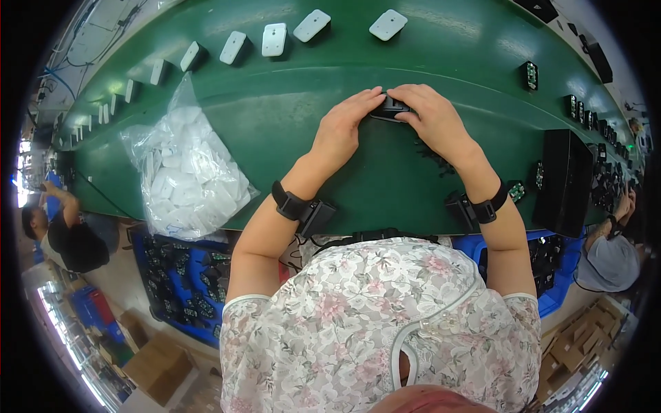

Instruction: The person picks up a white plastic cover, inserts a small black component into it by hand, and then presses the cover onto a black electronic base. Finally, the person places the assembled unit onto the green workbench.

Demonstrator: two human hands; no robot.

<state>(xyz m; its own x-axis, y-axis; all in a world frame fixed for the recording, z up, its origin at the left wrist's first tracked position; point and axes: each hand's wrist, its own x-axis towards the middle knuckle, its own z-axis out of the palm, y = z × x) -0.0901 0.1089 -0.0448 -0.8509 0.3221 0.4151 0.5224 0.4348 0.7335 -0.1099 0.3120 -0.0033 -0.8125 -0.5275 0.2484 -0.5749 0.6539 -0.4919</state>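
Note:
Both of my hands meet over a small black plastic housing (390, 108) on the green bench. My left hand (346, 122) grips its left side, fingers curled over the top edge. From the right, my right hand (430, 117) holds the same housing with fingers over the far side and thumb at the near side. What lies under the fingers is hidden. Just below my right hand, several small black parts (434, 157) lie on the bench, partly covered by the wrist. Each forearm wears a black strap with a box on it.
A clear bag of white plastic pieces (193, 172) lies at left. White rectangular cases (274, 40) stand in a row along the far side. At right are a black box (563, 182), green circuit boards (529, 76) and black parts. Blue bins (175, 275) sit below the bench; co-workers sit either side.

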